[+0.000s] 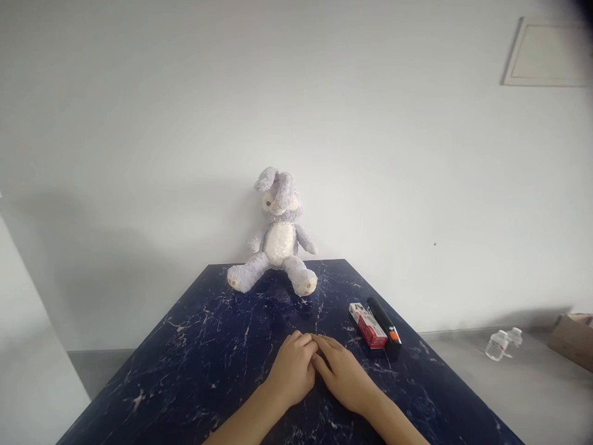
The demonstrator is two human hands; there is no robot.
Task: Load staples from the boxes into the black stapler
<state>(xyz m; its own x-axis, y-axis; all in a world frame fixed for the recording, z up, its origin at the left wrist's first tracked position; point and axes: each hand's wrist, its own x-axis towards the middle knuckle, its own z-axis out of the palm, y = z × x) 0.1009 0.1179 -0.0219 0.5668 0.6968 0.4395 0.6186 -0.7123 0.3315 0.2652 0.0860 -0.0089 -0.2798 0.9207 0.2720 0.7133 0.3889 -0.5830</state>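
Note:
My left hand (294,366) rests on the dark blue marbled table (185,371) with its fingers curled together. Against its fingertips lies my right hand (340,371), thumb and fingers apart, palm down; it holds nothing that I can see. Whether anything small lies under the touching fingers is hidden. Beyond the right hand, a red and white box (369,326) sits beside a black stapler-like object (384,322) with an orange patch. A grey plush rabbit (280,238) sits at the far edge, legs spread toward me.
A pale wall (393,154) stands right behind the table. On the floor to the right are clear plastic bottles (496,346) and a cardboard box (572,340). A white surface (28,346) rises at the far left.

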